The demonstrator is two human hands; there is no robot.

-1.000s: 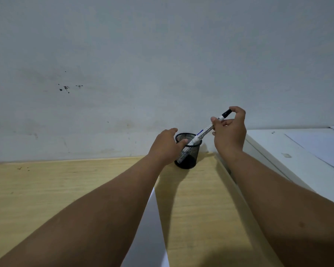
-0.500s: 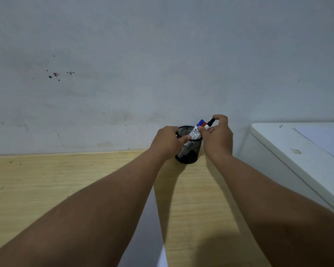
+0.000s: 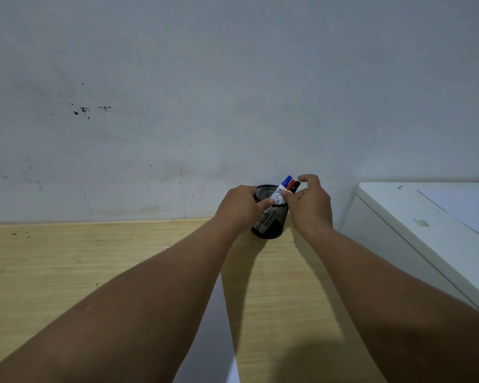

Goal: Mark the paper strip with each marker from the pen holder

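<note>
The black-capped marker (image 3: 296,186) that was raised at a slant a second ago now stands in the mesh pen holder (image 3: 270,217) beside the blue and red caps. The right hand (image 3: 310,205) has dropped with it, fingertips at its cap.

Your left hand (image 3: 242,207) covers the near left wall of the pen holder (image 3: 270,222), and your right hand (image 3: 310,205) hides the lower ends of the markers (image 3: 284,189); their labels are too small to read. The paper strip (image 3: 213,335) runs under your left forearm and off the bottom edge. The white cabinet (image 3: 415,233) is cut off at the right edge.
</note>
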